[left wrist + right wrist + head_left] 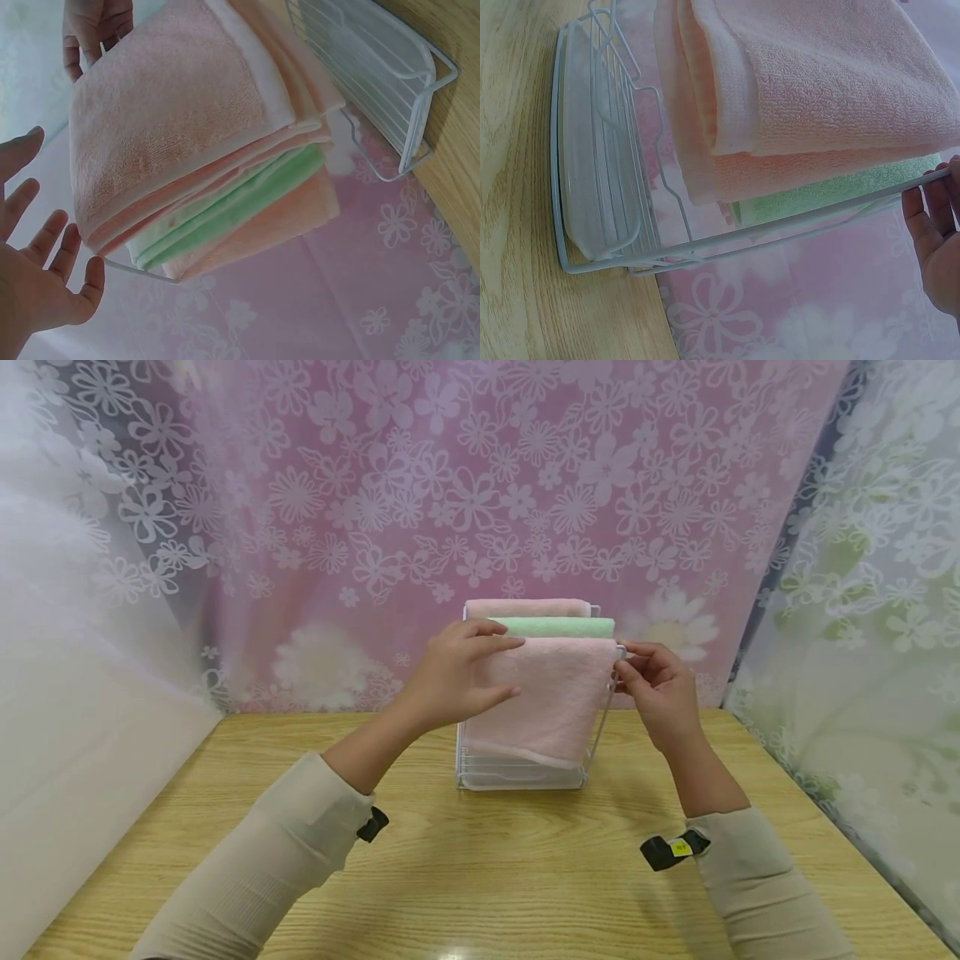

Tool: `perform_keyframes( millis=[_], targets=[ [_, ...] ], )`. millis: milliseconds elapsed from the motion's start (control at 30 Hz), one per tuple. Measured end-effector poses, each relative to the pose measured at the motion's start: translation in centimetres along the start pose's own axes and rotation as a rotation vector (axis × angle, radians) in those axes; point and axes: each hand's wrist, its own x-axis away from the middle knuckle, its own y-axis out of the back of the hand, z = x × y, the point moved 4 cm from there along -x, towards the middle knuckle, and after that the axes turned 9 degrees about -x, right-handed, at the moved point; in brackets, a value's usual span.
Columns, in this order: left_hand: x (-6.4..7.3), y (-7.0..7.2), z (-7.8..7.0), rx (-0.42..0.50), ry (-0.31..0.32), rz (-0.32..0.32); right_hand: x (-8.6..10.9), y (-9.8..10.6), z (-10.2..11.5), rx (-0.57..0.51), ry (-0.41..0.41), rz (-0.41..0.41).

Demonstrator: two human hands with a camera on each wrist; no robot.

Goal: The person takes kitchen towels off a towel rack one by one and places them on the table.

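A white wire rack [602, 731] stands on the table with folded towels draped over its top. In front hangs a pink towel [543, 702], behind it a green towel [562, 627], and at the back another pink towel [528, 607]. My right hand [663, 693] pinches the rack's upper right corner; in the right wrist view, its fingers [922, 225] curl at the wire. Beside the front towel's left edge is my left hand [457, 672], fingers spread and relaxed. The left wrist view shows a fingertip close to the towel's corner; contact is unclear.
Under the towels, the rack's base holds a pale translucent tray [525, 777]. The wooden table [480, 877] extends toward me. A pink flowered curtain [480, 510] hangs behind, with pale sheets [75, 677] at both sides.
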Motion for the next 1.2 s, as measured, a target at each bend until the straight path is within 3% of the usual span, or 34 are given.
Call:
perform_keyframes(
  millis=[400,633,900,1200],
  targets=[
    [-1.9,-0.3,0.4,-0.056,0.095,0.102,0.1,0.0,0.1,0.022,-0.010,-0.007],
    [-2.8,-0.8,0.5,-0.035,0.088,0.162,0.1,-0.1,0.1,0.036,-0.004,-0.006],
    [-4.4,-1.4,0.7,-0.062,0.029,0.225,0.1,-0.1,0.0,0.025,-0.005,-0.004],
    [-5.9,-2.1,0.8,0.062,0.128,0.332,0.0,-0.3,0.1,0.051,-0.002,-0.004]
  ],
)
